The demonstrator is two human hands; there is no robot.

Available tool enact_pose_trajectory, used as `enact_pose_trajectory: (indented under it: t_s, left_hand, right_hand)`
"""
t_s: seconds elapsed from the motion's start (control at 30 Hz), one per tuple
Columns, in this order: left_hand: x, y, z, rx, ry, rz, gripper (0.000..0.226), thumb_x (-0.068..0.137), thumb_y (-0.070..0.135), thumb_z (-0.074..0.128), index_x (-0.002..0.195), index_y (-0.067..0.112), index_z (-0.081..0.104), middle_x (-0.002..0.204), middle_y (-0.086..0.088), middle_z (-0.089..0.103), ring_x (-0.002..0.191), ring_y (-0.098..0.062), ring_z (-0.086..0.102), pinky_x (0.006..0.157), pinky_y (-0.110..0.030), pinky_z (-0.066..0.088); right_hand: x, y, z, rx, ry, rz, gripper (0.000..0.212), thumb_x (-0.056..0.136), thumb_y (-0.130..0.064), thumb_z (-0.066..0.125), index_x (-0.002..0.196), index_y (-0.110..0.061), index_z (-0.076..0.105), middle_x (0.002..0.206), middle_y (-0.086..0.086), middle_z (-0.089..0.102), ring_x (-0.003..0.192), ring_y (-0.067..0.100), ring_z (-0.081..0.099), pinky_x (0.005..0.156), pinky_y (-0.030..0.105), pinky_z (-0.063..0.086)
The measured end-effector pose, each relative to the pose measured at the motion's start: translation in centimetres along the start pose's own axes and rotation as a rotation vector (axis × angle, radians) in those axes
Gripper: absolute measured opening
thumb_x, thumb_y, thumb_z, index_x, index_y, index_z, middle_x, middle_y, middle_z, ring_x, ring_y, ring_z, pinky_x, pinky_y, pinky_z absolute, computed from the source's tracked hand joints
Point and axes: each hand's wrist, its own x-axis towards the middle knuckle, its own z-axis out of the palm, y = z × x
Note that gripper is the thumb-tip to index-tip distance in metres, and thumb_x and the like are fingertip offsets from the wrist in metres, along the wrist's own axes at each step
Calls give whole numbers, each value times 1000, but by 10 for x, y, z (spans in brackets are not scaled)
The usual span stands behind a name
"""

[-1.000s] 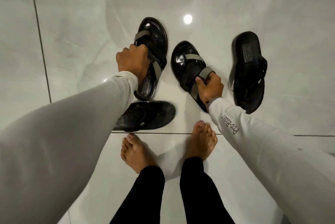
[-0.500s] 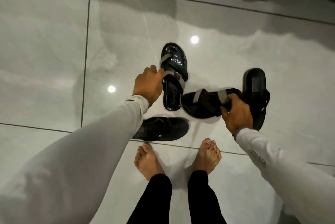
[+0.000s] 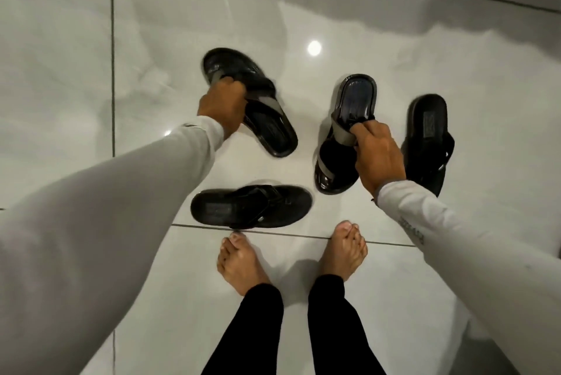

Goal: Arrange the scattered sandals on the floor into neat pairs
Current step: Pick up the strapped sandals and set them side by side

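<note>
The person stood barefoot on a glossy pale tiled floor (image 3: 76,71), bent over four black sandals. Farthest left, the left hand (image 3: 223,107), in a light grey sleeve (image 3: 121,207), gripped the grey strap of a shiny sandal (image 3: 267,125), fingers curled under the strap; the sandal lay angled, one end toward the upper left and the other toward the lower right. Whether it was lifted or resting on the tile could not be told. Below it, a matte sandal (image 3: 252,207) lay sideways on the floor just above a grout line, near the toes of the left foot (image 3: 239,265). To the right, the right foot (image 3: 344,250) stood just past the same line. Above it, the right hand (image 3: 376,156) clasped the strap of a second shiny sandal (image 3: 349,119), which stood nearly straight up and down in the view, its glossy rounded end pointing away from the person. Just beside that hand, farthest right, a second matte sandal (image 3: 428,138) lay on the floor, partly hidden behind the right wrist, well apart from its sideways mate.
</note>
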Motion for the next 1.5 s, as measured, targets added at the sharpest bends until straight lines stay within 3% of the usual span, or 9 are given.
enact_pose_trajectory:
  t_s: [0.17, 0.3, 0.43, 0.6, 0.83, 1.03, 1.33, 1.4, 1.5]
  left_hand:
    - [-14, -72, -11, -349, 132, -449, 37, 86, 27, 59, 110, -1, 65, 110, -26, 70, 99, -45, 66, 83, -45, 55]
    - [-26, -129, 6, -708, 175, -673, 63, 59, 52, 60, 106, 11, 65, 99, -15, 73, 75, -39, 74, 73, -49, 63]
    - [-39, -148, 7, -1040, 136, -800, 59, 62, 37, 68, 103, -5, 64, 96, -26, 73, 54, -33, 75, 56, -43, 64]
    - [-45, -149, 10, -1121, 144, -802, 38, 81, 20, 71, 111, 0, 62, 91, -23, 73, 48, -23, 73, 50, -30, 61]
    - [-41, -136, -4, -1463, 90, -748, 34, 93, 13, 67, 120, 14, 46, 77, -18, 67, 68, -28, 73, 71, -40, 64]
    - [-20, -122, -11, -1458, 84, -744, 36, 95, 15, 64, 131, 11, 57, 74, -15, 68, 63, -24, 72, 65, -34, 65]
    - [39, -91, -73, -1444, 66, -686, 29, 99, 18, 60, 125, 7, 54, 77, -16, 62, 69, -26, 68, 57, -31, 63]
    - [46, -87, -83, -1391, 97, -656, 28, 99, 19, 59, 125, 10, 57, 78, -11, 64, 73, -23, 69, 63, -33, 63]
    - [34, -73, -90, -1346, 134, -607, 15, 98, 17, 56, 113, 20, 60, 78, 0, 62, 66, -12, 65, 56, -25, 56]
  right_hand:
    - [31, -52, -2, -64, 9, -68, 44, 83, 3, 56, 126, -8, 54, 135, 20, 52, 115, 44, 54, 88, 50, 54]
    - [59, -106, 4, -62, -35, -134, 52, 84, 7, 54, 131, -12, 48, 140, 19, 48, 102, 46, 61, 76, 49, 54]
    - [68, -168, 18, -13, -59, -212, 58, 81, 8, 54, 133, -14, 46, 141, 18, 47, 108, 45, 58, 80, 49, 56]
    - [65, -226, 38, 24, -117, -257, 53, 84, -2, 54, 134, -19, 44, 139, 16, 44, 111, 40, 55, 86, 48, 53]
    - [53, -241, 52, 86, -130, -203, 41, 85, -2, 59, 121, -18, 48, 145, 11, 42, 111, 36, 54, 85, 45, 54]
    - [73, -231, 42, 149, -113, -211, 21, 96, -11, 52, 116, -17, 51, 140, 10, 46, 110, 35, 55, 83, 47, 56]
    - [152, -227, -9, 171, -104, -178, 29, 92, -12, 54, 121, -18, 52, 135, 11, 49, 106, 37, 58, 85, 46, 54]
    - [163, -225, -21, 245, -101, -168, 37, 87, -5, 55, 120, -21, 51, 132, 10, 50, 101, 37, 61, 84, 46, 55]
    - [159, -207, -38, 329, -120, -149, 57, 87, 3, 51, 136, -24, 43, 139, 10, 47, 108, 36, 60, 91, 44, 53]
